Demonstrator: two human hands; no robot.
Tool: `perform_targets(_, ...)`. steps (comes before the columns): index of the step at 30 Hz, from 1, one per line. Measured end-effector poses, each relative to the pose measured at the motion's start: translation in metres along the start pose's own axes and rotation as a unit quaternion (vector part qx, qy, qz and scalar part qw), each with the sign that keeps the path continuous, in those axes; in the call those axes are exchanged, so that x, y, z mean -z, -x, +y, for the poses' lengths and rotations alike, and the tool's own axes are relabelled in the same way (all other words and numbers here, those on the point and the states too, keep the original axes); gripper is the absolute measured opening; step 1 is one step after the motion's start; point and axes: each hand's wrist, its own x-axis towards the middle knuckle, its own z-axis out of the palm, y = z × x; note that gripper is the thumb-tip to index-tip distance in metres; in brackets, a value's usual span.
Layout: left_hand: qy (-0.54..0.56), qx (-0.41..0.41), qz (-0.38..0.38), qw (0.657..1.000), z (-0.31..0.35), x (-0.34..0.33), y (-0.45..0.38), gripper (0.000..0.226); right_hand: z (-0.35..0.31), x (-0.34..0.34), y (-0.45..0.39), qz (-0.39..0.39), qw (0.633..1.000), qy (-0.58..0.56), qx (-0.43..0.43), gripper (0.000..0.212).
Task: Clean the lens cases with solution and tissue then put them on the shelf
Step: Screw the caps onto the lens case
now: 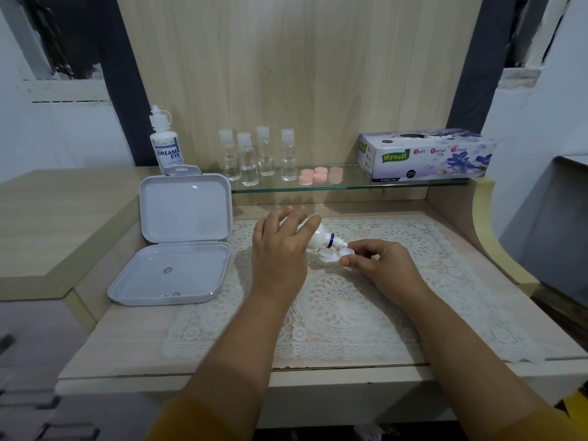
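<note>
Near the middle of the frame, the left hand (pixel 280 246) grips a small white solution bottle (pixel 321 238) with a blue band at its neck, tipped so the nozzle points right and down at a white lens case (pixel 332 256). The fingers are curled around the bottle's body, which is mostly hidden behind the hand. The right hand (pixel 378 261) pinches the right end of the lens case between thumb and fingers, holding it just over a white lace mat (pixel 334 307) that covers the pale wooden bench (pixel 133 342). The nozzle sits right at one open cup of the case; whether it touches cannot be told.

At left of centre, an open grey hinged box (pixel 178 240) lies on the bench with its lid propped up. Behind it, on a glass shelf (pixel 350 186) in the upper half, stand a larger bottle labelled DREAM EYE (pixel 165 144), four small clear bottles (pixel 257 157), a cluster of pink lens cases (pixel 319 176), and at right a Mysoft facial tissue box (pixel 426 155).
</note>
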Motion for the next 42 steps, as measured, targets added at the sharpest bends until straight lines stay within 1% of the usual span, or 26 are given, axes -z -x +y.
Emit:
perform_targets(11, 0.005, 0.000, -0.008, 1.000, 0.0009, 0.0001, -0.0004, 0.054, 0.0001, 0.0000, -0.0002, -0.003, 1.000, -0.002, 0.006, 0.015)
perform_targets(23, -0.010, 0.003, -0.005, 1.000, -0.0003, -0.0018, 0.0012, 0.049, -0.0011, -0.0002, 0.0006, 0.000, 1.000, -0.004, 0.008, 0.017)
perform_targets(27, -0.014, 0.002, -0.004, 1.000, -0.0003, -0.0020, 0.0010, 0.050, -0.0022, -0.0003, 0.0010, 0.004, 1.000, -0.005, 0.016, 0.019)
perform_targets(31, -0.012, 0.000, -0.001, 1.000, 0.0007, -0.0012, 0.0004, 0.050, -0.0008, -0.0004, 0.0002, 0.001, 1.000, 0.003, 0.012, 0.016)
perform_targets(42, 0.000, 0.000, -0.006, 1.000, 0.0015, -0.0010, -0.0002, 0.053, 0.0022, -0.0002, -0.0018, 0.003, 1.000, 0.005, 0.015, 0.017)
